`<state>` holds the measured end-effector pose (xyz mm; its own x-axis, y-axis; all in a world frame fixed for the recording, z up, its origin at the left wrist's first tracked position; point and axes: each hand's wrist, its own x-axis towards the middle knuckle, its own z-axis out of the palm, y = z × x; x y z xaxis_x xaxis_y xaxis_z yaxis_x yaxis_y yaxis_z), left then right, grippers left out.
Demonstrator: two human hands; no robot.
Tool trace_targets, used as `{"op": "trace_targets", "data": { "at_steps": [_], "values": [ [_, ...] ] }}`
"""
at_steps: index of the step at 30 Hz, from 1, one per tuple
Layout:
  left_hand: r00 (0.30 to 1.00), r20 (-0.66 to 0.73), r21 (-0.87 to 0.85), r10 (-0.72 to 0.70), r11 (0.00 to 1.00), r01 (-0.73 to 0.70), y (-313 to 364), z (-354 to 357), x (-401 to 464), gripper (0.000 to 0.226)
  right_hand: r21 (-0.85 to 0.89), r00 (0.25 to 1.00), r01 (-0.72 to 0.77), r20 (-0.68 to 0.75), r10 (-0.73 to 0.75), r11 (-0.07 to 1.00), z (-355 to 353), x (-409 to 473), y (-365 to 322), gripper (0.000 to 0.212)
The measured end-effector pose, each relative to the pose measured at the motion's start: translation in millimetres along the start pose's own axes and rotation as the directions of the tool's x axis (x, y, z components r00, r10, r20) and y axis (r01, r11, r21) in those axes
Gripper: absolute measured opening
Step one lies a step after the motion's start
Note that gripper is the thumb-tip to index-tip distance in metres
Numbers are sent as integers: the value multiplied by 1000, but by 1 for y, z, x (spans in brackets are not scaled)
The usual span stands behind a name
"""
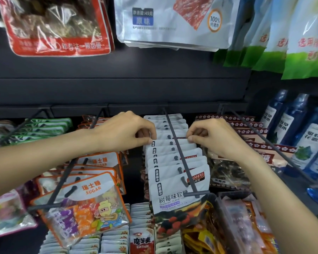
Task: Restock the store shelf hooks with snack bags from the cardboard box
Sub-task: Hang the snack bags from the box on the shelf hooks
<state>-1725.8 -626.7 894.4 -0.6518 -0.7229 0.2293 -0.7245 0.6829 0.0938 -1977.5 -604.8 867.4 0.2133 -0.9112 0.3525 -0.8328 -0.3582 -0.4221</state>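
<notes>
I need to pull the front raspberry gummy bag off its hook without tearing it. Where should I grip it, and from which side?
Grip the front raspberry gummy bag by its white top header, one pinch either side of the hang hole, as the left hand and right hand now pinch a bag further back. Come from the front: the hook points at you, so the bag slides straight off.

Even bright light, foil glare, blurred, warped edges

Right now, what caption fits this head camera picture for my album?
Left hand and right hand pinch a white raspberry candy bag hanging mid-row on the store hook.
</notes>
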Motion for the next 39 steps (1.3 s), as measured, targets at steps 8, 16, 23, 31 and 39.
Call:
{"op": "trace_targets", "data": {
  "at_steps": [8,16,23,31,39],
  "values": [
    [916,373,-65,-150,980,186,25,6,15,57,38,990,36,137,-41,999,12,3,-8,44],
    [853,481,28,-202,976,216,36,24,10,59,108,916,12,398,-54,994,11,-8,-8,50],
    [855,453,-14,-252,957,290,32,24,2,55,147,920,6,386,-63,989,2,-15,-13,50],
    [870,392,42,-300,950,309,24,23,18,59,-19,931,21,365,-13,1000,0,-1,-10,49],
    [849,471,101,-239,971,218,36,17,-1,59,-111,901,106,432,-48,988,0,-9,-13,51]
  ]
}}
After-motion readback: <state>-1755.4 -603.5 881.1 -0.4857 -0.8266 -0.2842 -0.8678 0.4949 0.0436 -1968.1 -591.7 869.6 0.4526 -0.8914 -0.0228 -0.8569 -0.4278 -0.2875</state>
